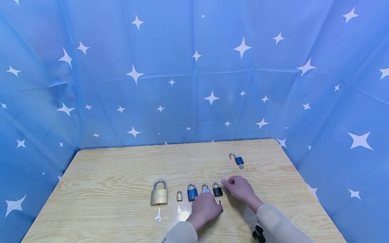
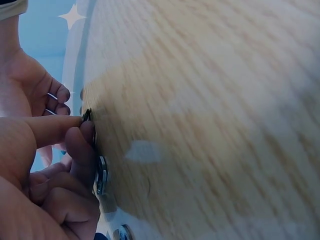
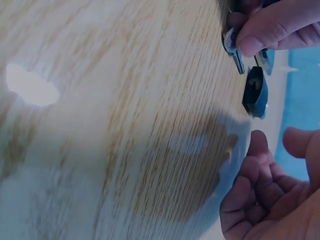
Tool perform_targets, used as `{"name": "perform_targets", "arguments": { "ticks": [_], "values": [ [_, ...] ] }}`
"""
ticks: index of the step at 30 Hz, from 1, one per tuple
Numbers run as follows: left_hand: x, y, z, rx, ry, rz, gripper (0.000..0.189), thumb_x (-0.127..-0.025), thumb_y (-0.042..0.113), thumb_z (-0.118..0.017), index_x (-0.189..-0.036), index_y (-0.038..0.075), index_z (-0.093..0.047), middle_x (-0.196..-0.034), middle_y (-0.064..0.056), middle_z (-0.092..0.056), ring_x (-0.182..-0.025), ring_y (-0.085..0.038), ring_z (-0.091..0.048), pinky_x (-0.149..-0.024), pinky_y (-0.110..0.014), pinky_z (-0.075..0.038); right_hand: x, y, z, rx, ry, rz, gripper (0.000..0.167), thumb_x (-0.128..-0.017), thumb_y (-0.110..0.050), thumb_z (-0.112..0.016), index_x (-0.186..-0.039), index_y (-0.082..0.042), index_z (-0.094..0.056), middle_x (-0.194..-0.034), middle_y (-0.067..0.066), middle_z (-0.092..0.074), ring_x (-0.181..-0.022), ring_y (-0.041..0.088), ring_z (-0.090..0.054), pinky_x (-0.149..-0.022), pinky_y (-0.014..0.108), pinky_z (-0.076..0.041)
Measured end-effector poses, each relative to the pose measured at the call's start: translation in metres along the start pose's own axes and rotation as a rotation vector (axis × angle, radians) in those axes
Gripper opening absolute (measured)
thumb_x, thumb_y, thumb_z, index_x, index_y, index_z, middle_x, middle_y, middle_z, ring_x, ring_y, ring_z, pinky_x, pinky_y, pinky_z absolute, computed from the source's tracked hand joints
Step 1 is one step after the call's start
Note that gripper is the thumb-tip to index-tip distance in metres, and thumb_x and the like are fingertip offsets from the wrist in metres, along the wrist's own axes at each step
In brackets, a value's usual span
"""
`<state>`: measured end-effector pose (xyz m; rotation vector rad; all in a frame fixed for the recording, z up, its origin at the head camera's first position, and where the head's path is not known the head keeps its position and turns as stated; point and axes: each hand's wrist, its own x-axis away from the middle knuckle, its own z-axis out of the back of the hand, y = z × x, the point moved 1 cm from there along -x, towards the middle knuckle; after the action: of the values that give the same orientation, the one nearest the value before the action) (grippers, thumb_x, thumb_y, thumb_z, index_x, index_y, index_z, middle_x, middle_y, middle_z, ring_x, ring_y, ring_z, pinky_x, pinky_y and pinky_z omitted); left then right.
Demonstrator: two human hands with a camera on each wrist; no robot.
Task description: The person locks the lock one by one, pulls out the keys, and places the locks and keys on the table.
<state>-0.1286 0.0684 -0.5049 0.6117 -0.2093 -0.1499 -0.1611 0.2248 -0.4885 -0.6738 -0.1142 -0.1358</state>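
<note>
My left hand (image 1: 205, 206) reaches over the table and pinches a small key (image 3: 230, 42) between thumb and fingertip, low on the wood. Just beyond that key stands a black padlock (image 1: 217, 189) with a silver shackle. A light blue padlock (image 1: 205, 188) is partly covered by my left hand, and a blue padlock (image 1: 192, 192) lies to its left. My right hand (image 1: 240, 187) hovers right of the black padlock, holding nothing, its fingers loosely bent and the thumb apart in the right wrist view (image 3: 280, 195).
Further left lie a big brass padlock (image 1: 159, 196) and a tiny brass padlock (image 1: 179, 196), with a silver key (image 1: 158, 215) and a smaller key (image 1: 179, 209) in front. Back right, a dark blue padlock (image 1: 239, 161) has its shackle swung out and a key at its base.
</note>
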Motion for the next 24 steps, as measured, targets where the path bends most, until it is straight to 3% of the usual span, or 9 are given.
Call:
{"name": "perform_targets", "arguments": {
  "ticks": [10, 15, 20, 24],
  "values": [
    [-0.001, 0.0, 0.001, -0.064, 0.006, -0.01, 0.044, -0.075, 0.032, -0.072, -0.046, 0.018, -0.043, -0.05, 0.002, -0.047, -0.052, -0.018, -0.048, -0.046, -0.034, -0.036, -0.003, 0.0, 0.0, -0.008, -0.013, -0.011, 0.037, -0.095, -0.036, -0.06, -0.069, -0.01, -0.062, -0.06, -0.002, -0.054, -0.054, 0.013, -0.042, -0.053, 0.026, -0.032],
    [0.001, -0.001, 0.004, -0.039, 0.009, -0.035, 0.048, -0.078, 0.033, -0.071, -0.045, 0.019, -0.039, -0.043, 0.007, -0.037, -0.046, -0.014, -0.043, -0.044, -0.03, -0.033, -0.005, 0.0, 0.001, -0.023, -0.014, -0.013, 0.035, -0.095, -0.035, -0.06, -0.071, -0.01, -0.064, -0.06, -0.001, -0.055, -0.054, 0.013, -0.043, -0.052, 0.026, -0.033],
    [0.006, -0.005, 0.016, -0.011, 0.023, -0.091, 0.055, -0.085, 0.037, -0.069, -0.044, 0.021, -0.036, -0.04, 0.012, -0.027, -0.042, -0.007, -0.033, -0.042, -0.025, -0.027, -0.009, 0.001, 0.007, -0.031, -0.008, -0.02, 0.033, -0.096, -0.034, -0.059, -0.075, -0.009, -0.066, -0.063, 0.001, -0.057, -0.055, 0.014, -0.045, -0.053, 0.027, -0.034],
    [0.009, -0.011, 0.031, 0.015, 0.039, -0.122, 0.05, -0.086, 0.035, -0.069, -0.047, 0.022, -0.04, -0.043, 0.014, -0.034, -0.045, -0.006, -0.037, -0.045, -0.025, -0.03, -0.013, 0.004, 0.013, -0.024, 0.004, -0.019, 0.031, -0.096, -0.033, -0.058, -0.081, -0.008, -0.067, -0.068, 0.003, -0.062, -0.057, 0.014, -0.047, -0.054, 0.027, -0.036]
  ]
}}
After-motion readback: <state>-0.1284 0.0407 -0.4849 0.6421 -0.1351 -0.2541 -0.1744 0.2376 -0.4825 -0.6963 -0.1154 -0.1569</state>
